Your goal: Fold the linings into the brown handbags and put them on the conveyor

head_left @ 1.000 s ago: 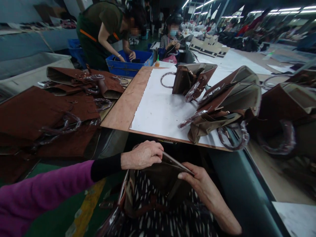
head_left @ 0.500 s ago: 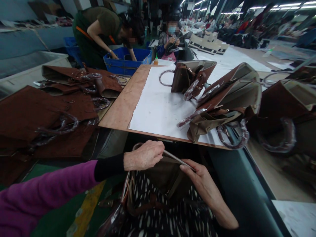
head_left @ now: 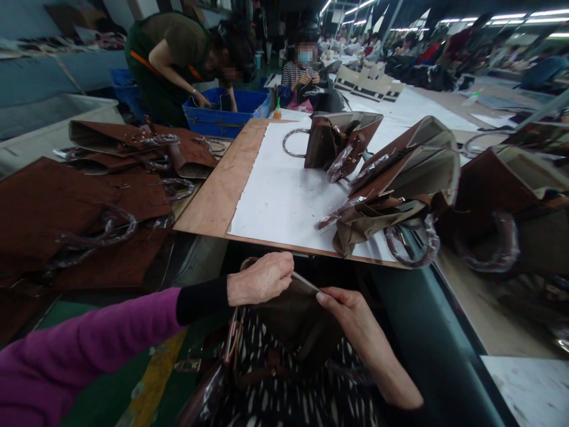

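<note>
A brown handbag with an olive lining [head_left: 288, 323] rests in my lap, its mouth tilted toward me. Fingers curled, my left hand [head_left: 262, 279] grips the bag's upper edge near a wrapped handle. My right hand [head_left: 344, 305] pinches the same edge further right, thumb on the near side. Between the two hands the pale rim runs as a taut, slanting line. A brown strap and a metal fitting hang over the patterned apron [head_left: 302, 397]. The bag's far side is hidden in shadow under the table.
Ahead is a wooden board [head_left: 208, 198] with white paper [head_left: 267, 196]. Brown handbags [head_left: 400, 166] stand on its right side; more handbags [head_left: 80, 207] lie piled at left. A co-worker [head_left: 178, 53] bends over a blue crate [head_left: 226, 118]; another person [head_left: 304, 77] sits behind.
My right hand has slid slightly left along the bag's edge, closer to my left hand. My left hand keeps its grip. The whole view has shifted slightly.
</note>
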Available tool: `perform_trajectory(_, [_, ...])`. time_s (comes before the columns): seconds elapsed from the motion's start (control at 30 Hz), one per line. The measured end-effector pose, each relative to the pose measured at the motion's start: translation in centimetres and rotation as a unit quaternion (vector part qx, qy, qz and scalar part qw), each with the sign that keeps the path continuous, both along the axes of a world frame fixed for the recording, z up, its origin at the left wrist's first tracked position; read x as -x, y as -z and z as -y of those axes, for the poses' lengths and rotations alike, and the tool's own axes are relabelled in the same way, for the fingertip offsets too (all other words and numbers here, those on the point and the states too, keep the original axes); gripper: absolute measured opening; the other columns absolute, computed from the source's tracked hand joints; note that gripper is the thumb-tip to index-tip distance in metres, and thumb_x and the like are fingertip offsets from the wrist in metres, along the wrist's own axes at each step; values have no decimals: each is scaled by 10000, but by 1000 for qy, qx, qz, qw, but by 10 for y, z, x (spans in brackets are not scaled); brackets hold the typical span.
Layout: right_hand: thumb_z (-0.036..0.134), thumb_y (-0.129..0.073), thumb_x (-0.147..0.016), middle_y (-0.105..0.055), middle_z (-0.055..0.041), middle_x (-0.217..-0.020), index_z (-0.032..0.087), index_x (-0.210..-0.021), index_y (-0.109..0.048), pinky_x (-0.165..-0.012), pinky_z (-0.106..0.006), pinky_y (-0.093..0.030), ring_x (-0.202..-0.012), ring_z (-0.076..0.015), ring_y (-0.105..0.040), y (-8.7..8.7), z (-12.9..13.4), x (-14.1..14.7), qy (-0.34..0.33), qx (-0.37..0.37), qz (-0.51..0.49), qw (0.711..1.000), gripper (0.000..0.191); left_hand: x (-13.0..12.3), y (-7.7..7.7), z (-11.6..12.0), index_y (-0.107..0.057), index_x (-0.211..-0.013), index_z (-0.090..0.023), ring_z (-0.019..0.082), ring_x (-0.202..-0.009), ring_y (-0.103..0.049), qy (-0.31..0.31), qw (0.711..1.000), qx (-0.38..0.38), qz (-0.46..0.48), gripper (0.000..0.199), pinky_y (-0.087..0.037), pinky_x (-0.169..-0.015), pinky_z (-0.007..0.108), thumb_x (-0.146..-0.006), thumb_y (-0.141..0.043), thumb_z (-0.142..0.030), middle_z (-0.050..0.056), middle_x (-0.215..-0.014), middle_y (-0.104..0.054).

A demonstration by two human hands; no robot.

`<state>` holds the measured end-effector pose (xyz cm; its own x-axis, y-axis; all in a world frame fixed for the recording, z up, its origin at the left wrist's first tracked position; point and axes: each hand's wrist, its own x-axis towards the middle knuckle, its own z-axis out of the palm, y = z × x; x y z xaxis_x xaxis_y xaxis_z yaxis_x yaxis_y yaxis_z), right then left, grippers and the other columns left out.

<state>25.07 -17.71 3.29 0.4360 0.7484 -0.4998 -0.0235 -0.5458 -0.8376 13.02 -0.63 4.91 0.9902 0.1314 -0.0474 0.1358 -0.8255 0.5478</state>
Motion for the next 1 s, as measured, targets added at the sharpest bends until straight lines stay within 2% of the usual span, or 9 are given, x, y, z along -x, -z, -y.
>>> perform_trajectory(0.13, [444,-623,-668,-600,-5,-557,121,-799,-678,-486,-228,-349,-484,-119,-499,5,2,-3,31,13,-113,993,353,-1,2,1,-446,-662,-148,132,-712,-475,7,1000,5,4,104,-374,-677,238,-743,-432,-85,26,-784,-519])
perform_trajectory(0.2, [443,-622,-666,-590,-2,-559,119,-793,-674,-497,-231,-352,-493,-118,-496,7,3,-3,32,9,-117,993,353,-2,3,1,-445,-656,-147,131,-713,-473,10,1000,2,7,110,-375,-684,237,-742,-428,-82,27,-785,-519])
perform_trajectory(0.43, [459,-498,-766,-488,26,-558,136,-723,-647,-464,-219,-276,-507,-98,-384,0,3,5,-16,22,86,996,358,-5,1,0,-446,-645,-146,130,-700,-476,-11,1000,-14,1,114,-376,-674,240,-735,-418,-83,29,-774,-528])
perform_trajectory(0.6, [474,-453,-786,-473,26,-551,147,-748,-647,-443,-222,-252,-498,-105,-377,-3,3,7,-23,42,116,992,382,-8,5,1,-453,-620,-145,127,-668,-468,-32,999,-24,3,109,-363,-640,239,-705,-435,-78,26,-742,-539])
perform_trajectory(0.8, [469,-424,-799,-536,15,-573,168,-774,-656,-471,-224,-290,-537,-127,-439,-2,3,10,-22,62,166,984,381,-10,12,2,-483,-598,-136,122,-639,-456,-37,998,-35,23,129,-345,-616,239,-704,-445,-73,24,-700,-536])
perform_trajectory(1.0, [426,-397,-830,-584,7,-581,206,-716,-655,-500,-234,-302,-559,-140,-509,-15,1,9,-73,100,251,960,357,-11,11,2,-502,-583,-131,119,-622,-450,-41,999,-29,11,141,-341,-604,234,-702,-454,-71,24,-678,-531])
